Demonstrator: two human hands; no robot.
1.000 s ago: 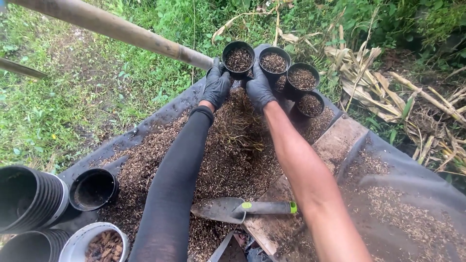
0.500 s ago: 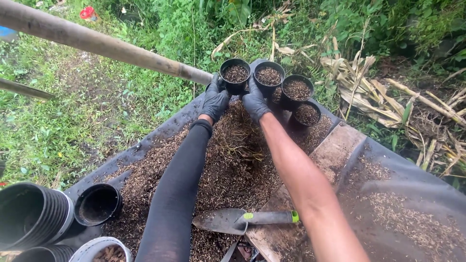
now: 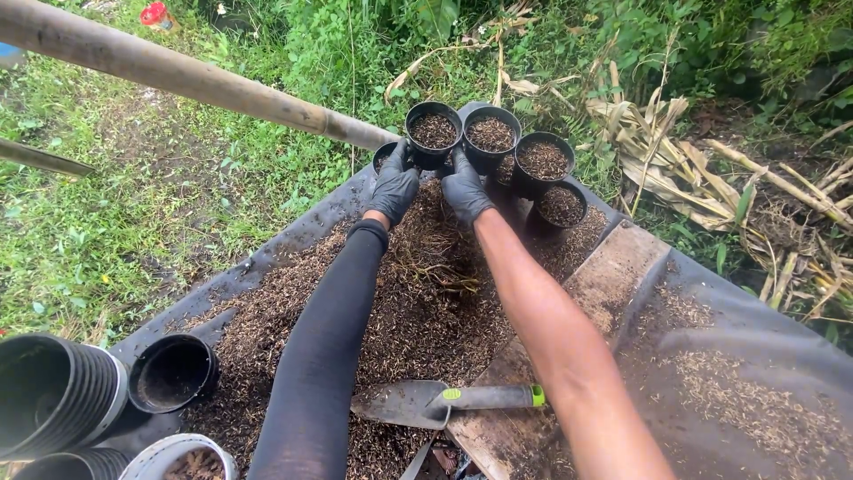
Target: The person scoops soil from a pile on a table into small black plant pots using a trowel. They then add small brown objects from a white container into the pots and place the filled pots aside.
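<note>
Setting a filled pot (image 3: 434, 132) down at the far edge of the tarp (image 3: 267, 258), we grip it with left hand (image 3: 394, 185) and right hand (image 3: 464, 188). Next we should seat it level beside the row (image 3: 533, 160), then let go.

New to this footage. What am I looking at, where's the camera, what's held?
No machine here: a person works with two hands in black gloves. The one camera sits on the person's head and looks down along the arms. The left hand and the right hand both grip a black pot filled with soil mix. More filled pots stand in a cluster beside it at the far end of a dark sheet covered with brown potting mix. A trowel with a green-tipped handle lies near the person. Stacked empty pots lie at the lower left, with a single empty pot beside them. Grass surrounds the sheet.
</note>
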